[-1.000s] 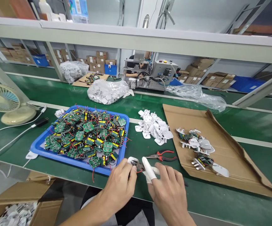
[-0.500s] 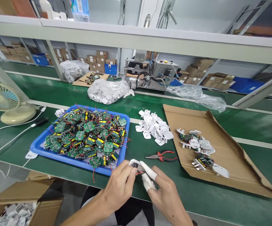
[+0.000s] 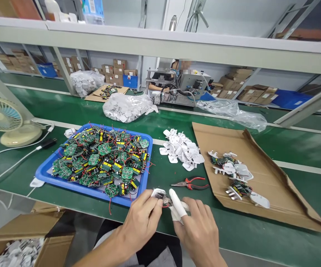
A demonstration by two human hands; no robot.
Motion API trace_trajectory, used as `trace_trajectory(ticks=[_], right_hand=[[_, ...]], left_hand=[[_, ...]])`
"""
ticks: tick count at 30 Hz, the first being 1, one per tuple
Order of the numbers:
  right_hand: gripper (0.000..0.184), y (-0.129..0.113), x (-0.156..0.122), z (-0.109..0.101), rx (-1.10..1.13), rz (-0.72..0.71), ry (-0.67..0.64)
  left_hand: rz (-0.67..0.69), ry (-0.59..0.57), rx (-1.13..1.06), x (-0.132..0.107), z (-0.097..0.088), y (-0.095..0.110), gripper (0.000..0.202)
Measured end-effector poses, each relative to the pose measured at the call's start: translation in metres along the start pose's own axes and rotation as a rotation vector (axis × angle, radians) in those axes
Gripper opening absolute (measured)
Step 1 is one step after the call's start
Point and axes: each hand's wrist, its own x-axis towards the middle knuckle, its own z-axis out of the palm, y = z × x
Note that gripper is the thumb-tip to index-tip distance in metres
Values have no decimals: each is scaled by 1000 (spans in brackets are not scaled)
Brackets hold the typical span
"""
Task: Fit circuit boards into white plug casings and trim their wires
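My left hand (image 3: pixel 142 219) and my right hand (image 3: pixel 195 226) meet just above the green bench's near edge, pinching one small assembly (image 3: pixel 162 198) between them: a white plug shell with a circuit board and red wire. White cots cover my right hand's thumb and forefinger. A blue tray (image 3: pixel 45 171) heaped with green circuit boards (image 3: pixel 104 159) lies to the left. Red-handled pliers (image 3: pixel 190 183) rest just beyond my hands. A pile of white plug shells (image 3: pixel 181 149) sits further back.
A cardboard sheet (image 3: pixel 271 178) on the right carries several assembled plugs (image 3: pixel 234 174). A desk fan (image 3: pixel 3 120) with white cables stands far left. Bags of white parts (image 3: pixel 127 106) lie behind. A carton of white parts (image 3: pixel 21 252) sits below left. A person works at a machine (image 3: pixel 177 87) beyond.
My hands stayed together on the small assembly, with my right fingers shifting a little around it. A person has come into view behind the far machine.
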Motion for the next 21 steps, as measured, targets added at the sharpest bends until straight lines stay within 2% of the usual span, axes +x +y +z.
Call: trace_trajectory(ticks=[6, 9, 13, 17, 21], right_hand=[[19, 1, -4, 4, 37, -22, 31], [22, 1, -8, 8, 191, 3, 9], [16, 4, -12, 14, 400, 24, -47], [25, 25, -22, 17, 297, 57, -2], [19, 64, -41, 21, 120, -14, 18]], left_hand=[[2, 0, -18, 0, -1, 5, 29], [-1, 10, -43, 1, -3, 6, 30], [8, 4, -47, 3, -9, 6, 30], [19, 73, 48, 8, -26, -1, 29], [70, 197, 188, 18, -59, -17, 24]])
